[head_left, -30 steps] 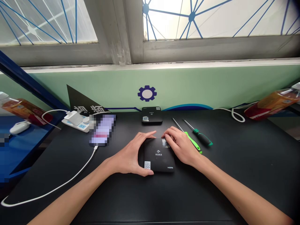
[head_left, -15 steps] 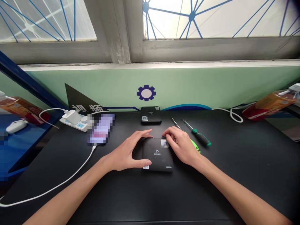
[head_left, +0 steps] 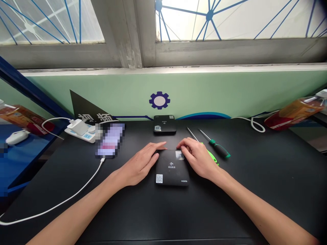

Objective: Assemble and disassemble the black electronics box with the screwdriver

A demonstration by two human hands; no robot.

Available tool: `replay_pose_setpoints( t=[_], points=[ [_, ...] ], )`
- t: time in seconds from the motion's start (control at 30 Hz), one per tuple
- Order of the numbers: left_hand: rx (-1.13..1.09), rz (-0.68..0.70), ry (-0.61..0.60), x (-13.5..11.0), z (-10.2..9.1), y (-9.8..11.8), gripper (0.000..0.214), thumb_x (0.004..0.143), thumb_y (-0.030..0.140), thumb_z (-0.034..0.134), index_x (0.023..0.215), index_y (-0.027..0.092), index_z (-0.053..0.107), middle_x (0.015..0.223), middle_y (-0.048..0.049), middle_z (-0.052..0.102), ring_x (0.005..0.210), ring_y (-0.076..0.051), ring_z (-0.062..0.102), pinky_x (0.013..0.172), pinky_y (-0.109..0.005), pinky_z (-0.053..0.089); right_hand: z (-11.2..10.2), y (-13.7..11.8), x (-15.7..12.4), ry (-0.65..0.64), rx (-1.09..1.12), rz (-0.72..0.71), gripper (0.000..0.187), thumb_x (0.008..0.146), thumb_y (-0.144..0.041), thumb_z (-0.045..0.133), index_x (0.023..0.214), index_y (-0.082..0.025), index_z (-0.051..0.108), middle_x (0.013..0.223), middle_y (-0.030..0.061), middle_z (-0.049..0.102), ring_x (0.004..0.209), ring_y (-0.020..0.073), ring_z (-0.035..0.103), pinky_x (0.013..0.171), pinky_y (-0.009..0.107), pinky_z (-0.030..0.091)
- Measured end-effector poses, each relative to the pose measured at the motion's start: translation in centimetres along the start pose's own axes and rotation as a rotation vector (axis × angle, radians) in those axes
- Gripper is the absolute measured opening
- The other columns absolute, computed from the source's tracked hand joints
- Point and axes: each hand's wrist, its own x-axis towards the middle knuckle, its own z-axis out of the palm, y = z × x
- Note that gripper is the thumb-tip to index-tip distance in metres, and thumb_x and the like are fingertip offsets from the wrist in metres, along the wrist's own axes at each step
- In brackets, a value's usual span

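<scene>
Near HDMI-marked set-top box flat on the desk, between both hands. Left hand: fingers extended, loosely spread, thumb close alongside, at the box's left edge; nothing gripped. Right hand: fingers curled at the far right corner; whether they pinch it, cannot tell.

Risks, as judged: a one-sided push could skid the box, the desk looking smooth. The right hand overlaps the light-green screwdriver; a careless shift might roll it into the dark-green screwdriver. A leftward arm sweep could snag the white charging cable and drag the phone.

Count: set-top boxes two, the other behind; screwdrivers two; phone one; drink bottles two.
</scene>
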Motion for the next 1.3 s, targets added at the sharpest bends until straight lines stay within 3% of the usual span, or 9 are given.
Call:
replay_pose_setpoints(
  t=[0.17,0.37,0.67,0.93,1.03,1.17,1.3],
  points=[
    [0.06,0.027,0.023,0.1,0.7,-0.4,0.051,0.125,0.021,0.033,0.17,0.035,0.052,0.166,-0.0057,0.063,0.156,-0.024,0.059,0.134,-0.048,0.049,-0.1,0.0,-0.1,-0.015,0.004,-0.006,0.027,0.115,-0.018,0.053,0.104,-0.024,0.076,0.105,0.0045,0.077,0.09,0.0232,0.07,0.082,0.037,0.048],
    [0.169,0.038,0.078,0.2,0.8,-1.0,0.047,0.123,0.018,0.035,0.157,0.033,0.064,0.167,-0.0068,0.062,0.159,-0.028,0.054,0.134,-0.054,0.051,-0.1,0.0,-0.1,-0.015,0.016,-0.005,0.029,0.115,-0.015,0.05,0.103,-0.024,0.075,0.106,0.0038,0.077,0.093,0.023,0.071,0.083,0.036,0.048],
    [0.246,0.031,0.119,0.2,1.2,-1.1,0.047,0.119,0.014,0.04,0.155,0.031,0.066,0.167,-0.0107,0.06,0.161,-0.032,0.05,0.129,-0.06,0.056,-0.2,0.3,0.1,-0.033,0.03,-0.009,0.032,0.111,-0.009,0.046,0.103,-0.024,0.073,0.106,0.0041,0.076,0.095,0.023,0.071,0.085,0.036,0.05],
    [0.213,-0.039,0.141,0.2,0.7,-0.7,0.041,0.123,0.027,0.041,0.154,0.031,0.068,0.165,-0.0112,0.06,0.159,-0.033,0.048,0.131,-0.061,0.051,-0.3,0.3,-0.1,-0.056,0.038,-0.008,0.032,0.112,-0.01,0.044,0.105,-0.024,0.072,0.107,0.0048,0.076,0.09,0.0227,0.07,0.086,0.038,0.051],
    [0.084,0.001,0.027,0.1,-0.1,-0.1,0.044,0.119,0.04,0.058,0.163,0.033,0.061,0.164,-0.0109,0.062,0.156,-0.034,0.054,0.132,-0.059,0.049,-0.4,0.3,-0.1,-0.062,0.036,-0.012,0.032,0.113,-0.012,0.043,0.107,-0.024,0.073,0.107,0.0053,0.076,0.093,0.0236,0.071,0.087,0.038,0.051],
    [0.027,0.025,-0.076,0.0,-0.7,0.3,0.097,0.089,0.054,0.099,0.171,0.035,0.051,0.167,-0.0123,0.059,0.154,-0.038,0.057,0.13,-0.058,0.052,-0.5,0.4,-0.1,-0.068,0.036,-0.013,0.033,0.114,-0.013,0.043,0.108,-0.024,0.074,0.109,0.0058,0.077,0.096,0.0247,0.071,0.089,0.039,0.051],
    [0.026,0.026,-0.074,0.0,-0.6,0.2,0.115,0.076,0.051,0.108,0.173,0.036,0.048,0.169,-0.014,0.057,0.156,-0.041,0.057,0.132,-0.061,0.05,-0.4,0.3,-0.1,-0.071,0.047,-0.007,0.033,0.114,-0.013,0.044,0.107,-0.024,0.074,0.11,0.0065,0.078,0.1,0.026,0.072,0.091,0.04,0.051]
  ],
)
